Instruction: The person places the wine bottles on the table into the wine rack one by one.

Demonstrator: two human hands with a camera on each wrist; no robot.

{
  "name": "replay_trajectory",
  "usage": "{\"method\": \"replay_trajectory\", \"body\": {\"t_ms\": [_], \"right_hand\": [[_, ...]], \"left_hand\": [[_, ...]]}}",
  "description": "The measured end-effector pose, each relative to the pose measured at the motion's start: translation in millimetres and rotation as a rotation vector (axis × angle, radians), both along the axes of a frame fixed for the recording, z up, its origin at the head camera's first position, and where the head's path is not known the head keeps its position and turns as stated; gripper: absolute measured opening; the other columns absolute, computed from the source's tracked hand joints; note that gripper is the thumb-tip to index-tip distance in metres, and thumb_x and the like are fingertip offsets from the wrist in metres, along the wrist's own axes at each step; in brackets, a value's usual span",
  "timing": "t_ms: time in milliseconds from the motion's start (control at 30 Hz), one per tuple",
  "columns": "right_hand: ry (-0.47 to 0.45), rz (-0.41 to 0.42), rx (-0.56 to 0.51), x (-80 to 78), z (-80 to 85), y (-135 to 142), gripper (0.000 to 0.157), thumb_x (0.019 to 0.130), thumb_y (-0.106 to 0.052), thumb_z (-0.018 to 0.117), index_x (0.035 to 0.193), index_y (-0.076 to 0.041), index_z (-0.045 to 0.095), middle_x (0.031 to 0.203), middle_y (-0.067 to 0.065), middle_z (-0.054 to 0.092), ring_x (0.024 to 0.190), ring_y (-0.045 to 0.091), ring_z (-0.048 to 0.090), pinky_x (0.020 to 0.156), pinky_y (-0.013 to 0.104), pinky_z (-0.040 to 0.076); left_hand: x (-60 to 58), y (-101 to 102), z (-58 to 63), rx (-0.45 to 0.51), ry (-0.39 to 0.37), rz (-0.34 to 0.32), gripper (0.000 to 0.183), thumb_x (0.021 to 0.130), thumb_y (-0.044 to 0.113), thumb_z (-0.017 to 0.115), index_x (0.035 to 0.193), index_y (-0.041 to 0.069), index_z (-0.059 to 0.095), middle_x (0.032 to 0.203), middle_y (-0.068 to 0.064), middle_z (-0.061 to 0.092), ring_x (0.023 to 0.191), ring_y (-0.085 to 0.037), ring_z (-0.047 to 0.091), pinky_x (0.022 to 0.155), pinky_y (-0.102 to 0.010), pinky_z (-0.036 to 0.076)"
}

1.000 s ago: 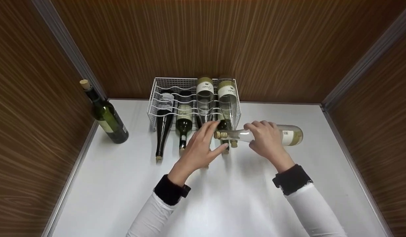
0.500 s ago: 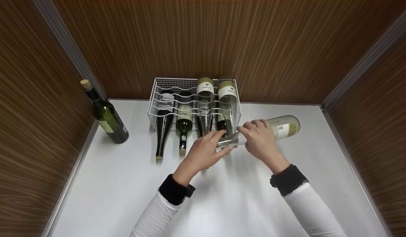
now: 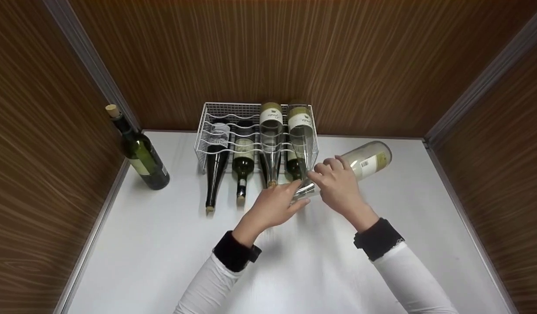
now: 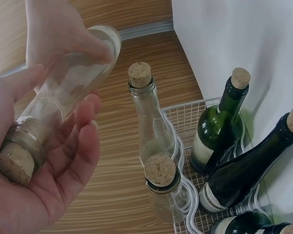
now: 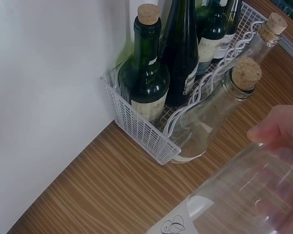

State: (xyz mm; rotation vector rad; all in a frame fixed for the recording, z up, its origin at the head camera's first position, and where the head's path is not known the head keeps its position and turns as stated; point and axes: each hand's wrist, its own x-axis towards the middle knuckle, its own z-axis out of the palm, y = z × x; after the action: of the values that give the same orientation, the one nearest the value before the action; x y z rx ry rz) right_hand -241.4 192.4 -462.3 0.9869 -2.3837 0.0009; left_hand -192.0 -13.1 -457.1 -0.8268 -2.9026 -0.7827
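Note:
A corked clear wine bottle (image 3: 368,162) slants above the table to the right of the white wire rack (image 3: 233,103), its base pointing up and right. My right hand (image 3: 340,187) grips it around the body. My left hand (image 3: 275,204) holds its neck; in the left wrist view the fingers curl under the neck, and the cork (image 4: 14,163) lies at the palm. The rack's upper level bears two clear bottles, one on the left (image 3: 271,125) and one on the right (image 3: 300,121). Below lie a dark bottle (image 3: 217,163), a green bottle (image 3: 243,165) and others partly hidden.
A corked green bottle (image 3: 145,161) stands upright on the white table (image 3: 172,261), at the left. Wood-grain panels (image 3: 268,52) enclose the table behind and at both sides. Several corked necks jut out from the rack's front.
The held bottle has tilted, its base swinging up and away while its neck has moved nearer to me. My left hand has moved down and right, onto the neck.

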Motion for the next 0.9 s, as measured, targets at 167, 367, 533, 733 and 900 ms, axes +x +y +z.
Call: {"method": "replay_trajectory", "body": {"t_ms": [167, 367, 533, 733, 900], "right_hand": [[0.037, 0.022, 0.004, -0.2, 2.3, -2.2, 0.034, 0.070, 0.008, 0.070, 0.097, -0.013, 0.068, 0.092, 0.012, 0.067, 0.095, 0.038, 0.060, 0.095, 0.058, 0.041], [0.035, 0.031, 0.007, -0.8, 2.2, -3.9, 0.034, 0.071, 0.006, 0.069, 0.100, -0.013, 0.068, 0.093, 0.012, 0.066, 0.096, 0.038, 0.059, 0.097, 0.058, 0.040], [0.053, 0.034, -0.012, -1.8, 2.0, -6.0, 0.037, 0.069, 0.006, 0.071, 0.101, -0.013, 0.067, 0.095, 0.012, 0.066, 0.097, 0.037, 0.059, 0.096, 0.057, 0.041], [0.072, 0.013, -0.056, -4.2, 7.1, -11.2, 0.041, 0.064, 0.005, 0.076, 0.099, -0.012, 0.064, 0.106, 0.013, 0.065, 0.104, 0.036, 0.057, 0.102, 0.053, 0.037], [0.082, 0.005, -0.084, -5.1, 11.9, -14.9, 0.042, 0.067, 0.000, 0.079, 0.104, -0.014, 0.065, 0.115, 0.016, 0.061, 0.113, 0.037, 0.054, 0.108, 0.052, 0.031]], "left_hand": [[-0.7, 0.6, -4.5, 0.060, 0.042, 0.008, 0.047, 0.100, 0.041, 0.056, 0.132, 0.006, 0.056, 0.104, -0.007, 0.070, 0.083, -0.026, 0.067, 0.069, -0.041, 0.052], [0.7, -0.2, -8.0, 0.070, 0.131, 0.055, 0.037, 0.100, 0.039, 0.057, 0.124, 0.011, 0.060, 0.095, -0.004, 0.072, 0.072, -0.028, 0.065, 0.058, -0.041, 0.050], [3.7, -0.4, -9.5, 0.068, 0.164, 0.097, 0.040, 0.100, 0.041, 0.056, 0.129, 0.014, 0.061, 0.097, -0.003, 0.073, 0.069, -0.027, 0.063, 0.053, -0.039, 0.049], [6.3, -2.4, -11.4, 0.159, 0.177, 0.139, 0.040, 0.099, 0.039, 0.058, 0.128, 0.011, 0.063, 0.082, -0.005, 0.070, 0.065, -0.021, 0.062, 0.050, -0.035, 0.047], [6.1, -5.7, -12.3, 0.232, 0.199, 0.169, 0.039, 0.099, 0.041, 0.057, 0.124, 0.012, 0.064, 0.077, -0.004, 0.066, 0.064, -0.020, 0.062, 0.050, -0.034, 0.046]]}}
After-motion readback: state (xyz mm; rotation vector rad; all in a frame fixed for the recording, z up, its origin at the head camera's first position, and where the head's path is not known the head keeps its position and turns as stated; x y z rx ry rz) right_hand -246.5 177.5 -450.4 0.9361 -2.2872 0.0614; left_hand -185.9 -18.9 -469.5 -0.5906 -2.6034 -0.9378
